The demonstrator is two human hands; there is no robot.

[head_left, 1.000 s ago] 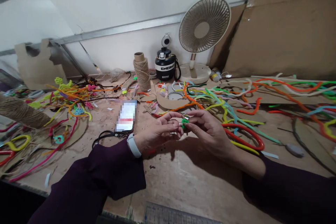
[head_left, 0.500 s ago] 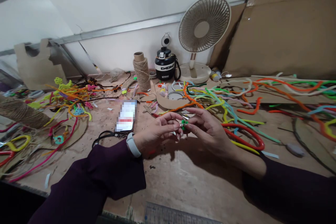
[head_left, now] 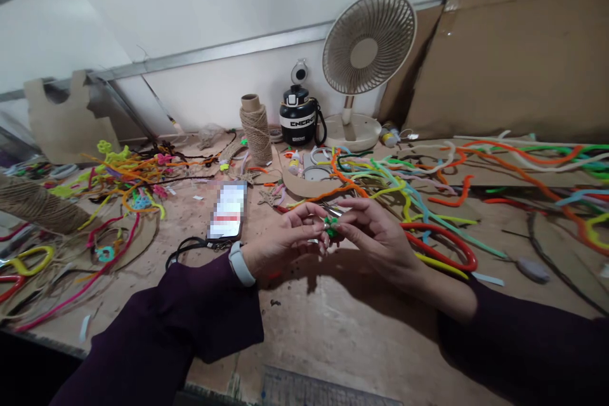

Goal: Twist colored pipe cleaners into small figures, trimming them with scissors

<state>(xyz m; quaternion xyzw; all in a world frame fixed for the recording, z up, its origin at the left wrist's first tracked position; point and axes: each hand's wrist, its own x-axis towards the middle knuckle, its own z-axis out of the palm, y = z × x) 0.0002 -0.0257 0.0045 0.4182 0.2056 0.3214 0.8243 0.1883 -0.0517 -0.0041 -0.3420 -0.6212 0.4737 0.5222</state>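
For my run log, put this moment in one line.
left hand: fingers on green piece; right hand: fingers on green piece; phone: lying on table; bottle: standing beside fan

The desk (head_left: 323, 336) has a scuffed, light brown top with small dark marks. Along its far edge stand a fan (head_left: 364, 54), a black bottle (head_left: 299, 115) and an upright cone of twine (head_left: 257, 133). Toward the left edge lies a tangle of coloured fuzzy stems (head_left: 124, 171), with a tilted roll of twine (head_left: 42, 203) nearer that edge and a white paper strip (head_left: 84, 328) by the near left corner. A phone (head_left: 228, 210) lies right of the tangle. A ruler (head_left: 323, 389) lies flat at the near edge. Toward the right edge, loose stems (head_left: 457, 219) spread near a grey oval piece (head_left: 533, 269)
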